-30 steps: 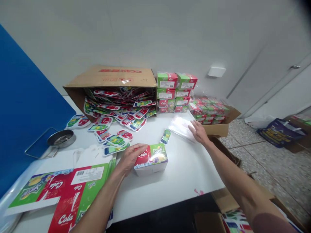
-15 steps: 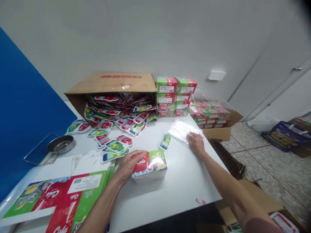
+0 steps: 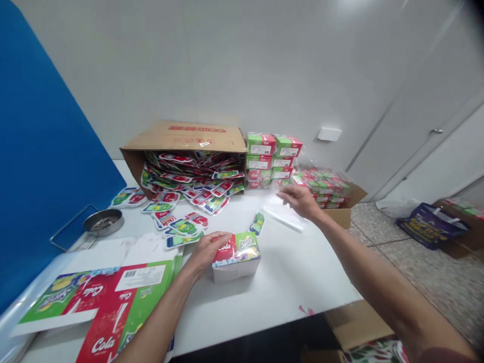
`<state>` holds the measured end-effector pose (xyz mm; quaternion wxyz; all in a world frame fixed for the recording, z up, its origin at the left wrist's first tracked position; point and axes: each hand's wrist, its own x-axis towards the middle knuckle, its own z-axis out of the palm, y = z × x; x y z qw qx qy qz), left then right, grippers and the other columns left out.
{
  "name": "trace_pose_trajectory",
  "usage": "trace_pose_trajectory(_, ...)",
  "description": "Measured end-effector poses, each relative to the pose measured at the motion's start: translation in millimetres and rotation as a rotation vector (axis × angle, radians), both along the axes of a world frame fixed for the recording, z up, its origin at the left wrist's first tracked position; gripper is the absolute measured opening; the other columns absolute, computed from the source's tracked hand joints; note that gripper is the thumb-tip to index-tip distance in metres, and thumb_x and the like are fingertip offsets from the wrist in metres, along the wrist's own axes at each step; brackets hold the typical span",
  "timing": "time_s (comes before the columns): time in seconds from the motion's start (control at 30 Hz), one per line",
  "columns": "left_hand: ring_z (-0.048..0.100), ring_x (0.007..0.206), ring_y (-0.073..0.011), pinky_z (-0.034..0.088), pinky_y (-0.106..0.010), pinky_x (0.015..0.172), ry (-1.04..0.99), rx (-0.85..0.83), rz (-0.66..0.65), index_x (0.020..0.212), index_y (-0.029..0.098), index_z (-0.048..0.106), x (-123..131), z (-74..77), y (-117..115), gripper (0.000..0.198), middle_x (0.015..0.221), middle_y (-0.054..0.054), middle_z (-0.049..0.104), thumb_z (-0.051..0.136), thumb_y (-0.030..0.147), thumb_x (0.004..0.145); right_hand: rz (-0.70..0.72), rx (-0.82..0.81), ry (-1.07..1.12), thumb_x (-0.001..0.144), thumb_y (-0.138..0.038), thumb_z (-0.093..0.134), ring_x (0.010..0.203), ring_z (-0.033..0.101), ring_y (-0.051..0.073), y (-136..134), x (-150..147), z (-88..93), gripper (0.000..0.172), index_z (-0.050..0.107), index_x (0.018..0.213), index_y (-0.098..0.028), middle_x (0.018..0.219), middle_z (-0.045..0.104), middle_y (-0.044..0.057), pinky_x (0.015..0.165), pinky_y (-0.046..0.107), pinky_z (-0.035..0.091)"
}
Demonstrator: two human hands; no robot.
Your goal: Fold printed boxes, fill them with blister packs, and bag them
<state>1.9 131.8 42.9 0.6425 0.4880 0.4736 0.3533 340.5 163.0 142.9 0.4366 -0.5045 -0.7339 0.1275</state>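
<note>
my left hand (image 3: 207,250) sits on the box (image 3: 237,257), which stands midway along the near edge of the tabletop (image 3: 280,282). the fingers (image 3: 221,237) are curled over its left face and top corner, clamped on it. my right hand (image 3: 302,201) is out toward the right edge, over the clear bag (image 3: 283,216) that lies flat there. those fingers (image 3: 288,194) are loosely spread, and i cannot tell whether they pinch the film or only hover at its far edge.

as i judge it, the film is slick and may cling to sheets under it. so the pinch should take 1 layer at a corner and peel it up slowly, not scoop from the middle. the left hand only needs enough pressure to stop the box sliding; more would dent the lid.

1 loose packet (image 3: 257,223) lies between box and bag, near enough to be swept along by a wrist. more packets (image 3: 189,222) spill from the carton (image 3: 185,143) at the far edge. beside it is the stack (image 3: 273,156) of wrapped boxes, and a flat blank (image 3: 113,297) lies at the near-left corner.
</note>
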Motion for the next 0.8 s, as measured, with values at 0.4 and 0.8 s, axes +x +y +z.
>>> trace_pose_trajectory(0.4, 0.068, 0.081, -0.0209, 0.051, -0.03, 0.076, 0.034, 0.549, 0.178, 0.092, 0.018, 0.072, 38, 113.4, -72, 0.047, 0.089, -0.008, 0.075, 0.067, 0.064, 0.083, 0.078, -0.058, 1.069, 0.071, -0.046, 0.087, 0.075, 0.071, 0.018, -48, -85, 60.4, 0.036, 0.065, 0.084, -0.022, 0.075, 0.069, -0.002, 0.059, 0.026, 0.055)
trace_pose_trajectory(0.8, 0.069, 0.087, -0.016, 0.057, -0.031, 0.082, -0.912, -0.288, 0.291, 0.105, 0.019, 0.067, 103, 40.7, -109, 0.035, 0.11, -0.007, 0.072, 0.082, 0.036, 0.079, 0.067, -0.259, 1.609, 0.085, -0.034, 0.079, 0.093, 0.073, 0.016, -147, -111, -47.7, 0.013, 0.071, 0.091, -0.026, 0.09, 0.077, -0.003, 0.086, 0.031, 0.056)
